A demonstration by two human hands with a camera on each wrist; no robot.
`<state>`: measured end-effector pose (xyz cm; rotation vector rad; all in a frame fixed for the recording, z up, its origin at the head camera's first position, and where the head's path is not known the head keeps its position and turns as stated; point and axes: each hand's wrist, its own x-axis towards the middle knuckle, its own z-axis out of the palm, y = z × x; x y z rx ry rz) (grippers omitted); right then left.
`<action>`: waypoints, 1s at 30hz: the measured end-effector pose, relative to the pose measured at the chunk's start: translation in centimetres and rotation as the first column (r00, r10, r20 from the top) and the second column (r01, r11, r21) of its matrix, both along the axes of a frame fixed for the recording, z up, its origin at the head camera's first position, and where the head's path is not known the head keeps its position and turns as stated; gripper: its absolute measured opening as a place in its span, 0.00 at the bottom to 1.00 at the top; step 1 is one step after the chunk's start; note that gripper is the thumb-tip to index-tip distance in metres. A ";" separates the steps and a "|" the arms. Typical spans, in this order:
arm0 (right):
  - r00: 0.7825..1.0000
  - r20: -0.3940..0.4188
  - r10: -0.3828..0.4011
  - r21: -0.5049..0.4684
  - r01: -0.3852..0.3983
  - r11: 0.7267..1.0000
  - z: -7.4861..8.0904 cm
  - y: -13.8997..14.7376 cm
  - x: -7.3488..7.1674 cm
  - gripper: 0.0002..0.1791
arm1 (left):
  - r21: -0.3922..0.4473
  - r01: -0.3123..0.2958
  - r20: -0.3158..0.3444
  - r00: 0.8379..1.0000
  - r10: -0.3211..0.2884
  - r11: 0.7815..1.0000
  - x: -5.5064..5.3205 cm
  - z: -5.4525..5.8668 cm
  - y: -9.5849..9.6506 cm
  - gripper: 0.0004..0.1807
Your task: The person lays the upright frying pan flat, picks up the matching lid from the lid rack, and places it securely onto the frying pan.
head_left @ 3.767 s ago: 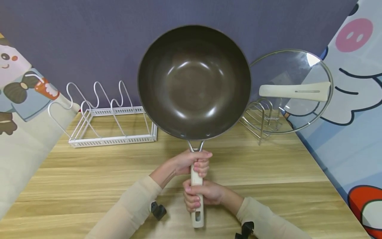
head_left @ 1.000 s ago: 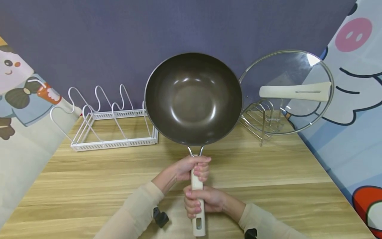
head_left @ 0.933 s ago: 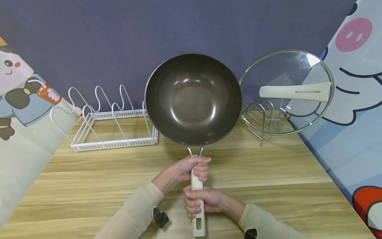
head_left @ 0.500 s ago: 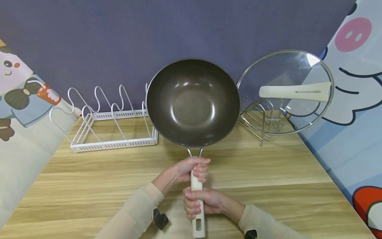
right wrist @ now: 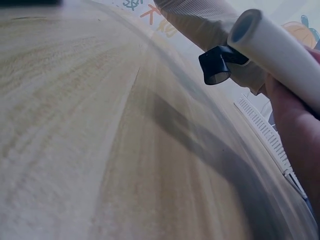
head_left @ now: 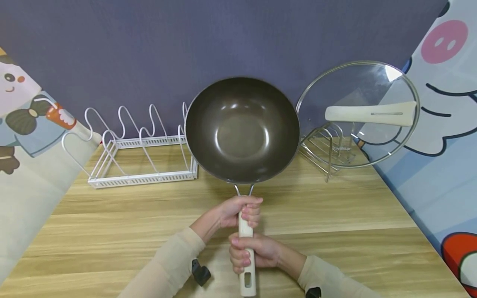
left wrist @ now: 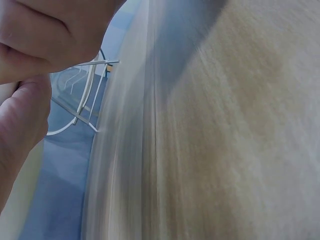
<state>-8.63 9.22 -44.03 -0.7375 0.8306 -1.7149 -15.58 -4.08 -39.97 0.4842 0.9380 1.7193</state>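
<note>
In the head view a wok (head_left: 242,132) with a dark brown inside faces me, its bowl away from me. Its cream handle (head_left: 246,229) points toward the near edge of the table. My left hand (head_left: 238,211) grips the handle near the metal fork that joins it to the bowl. Lower down, my right hand (head_left: 257,250) wraps the same handle, with its thumb across the top. The slotted handle end sticks out below that hand. In the right wrist view the handle (right wrist: 280,55) is off the tabletop. The underside of the bowl is hidden.
A white wire rack (head_left: 143,178) with upright loops stands left of the wok. On the right, a small metal stand (head_left: 328,153) carries an upright glass lid (head_left: 357,89) with a cream handle; the wok's rim overlaps the lid's edge. A dark wall rises behind the wooden table (head_left: 130,223).
Since the earliest frame the wok's bowl has come down in view and tilted back, its far rim dropping most. The handle and both hands have shifted slightly toward me, keeping their grip.
</note>
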 end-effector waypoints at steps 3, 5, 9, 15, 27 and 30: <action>1.000 0.006 -0.003 -0.004 0.003 1.000 0.0 0.0 0.1 0.16 | 0.004 0.002 -0.002 1.000 -0.002 1.000 0.1 0.0 0.0 0.24; 1.000 0.010 -0.002 -0.006 0.002 1.000 0.1 0.0 0.2 0.16 | 0.007 0.002 -0.001 1.000 -0.002 1.000 0.1 -0.1 0.0 0.24; 1.000 0.026 -0.001 -0.008 0.001 1.000 0.2 0.0 0.2 0.16 | 0.018 0.004 0.017 1.000 -0.004 1.000 0.1 -0.2 0.0 0.24; 0.999 0.037 -0.007 -0.004 0.007 1.000 0.3 -0.1 0.4 0.16 | 0.022 0.006 0.042 0.999 -0.007 1.000 0.1 -0.2 0.0 0.25; 0.997 0.073 -0.019 0.013 0.018 1.000 0.6 -0.1 0.7 0.17 | 0.025 0.008 0.083 0.997 -0.010 1.000 0.2 -0.5 0.0 0.25; 0.996 0.081 -0.024 0.018 0.022 1.000 0.5 -0.2 0.9 0.17 | 0.022 0.011 0.104 0.994 -0.013 1.000 0.2 -0.8 -0.1 0.25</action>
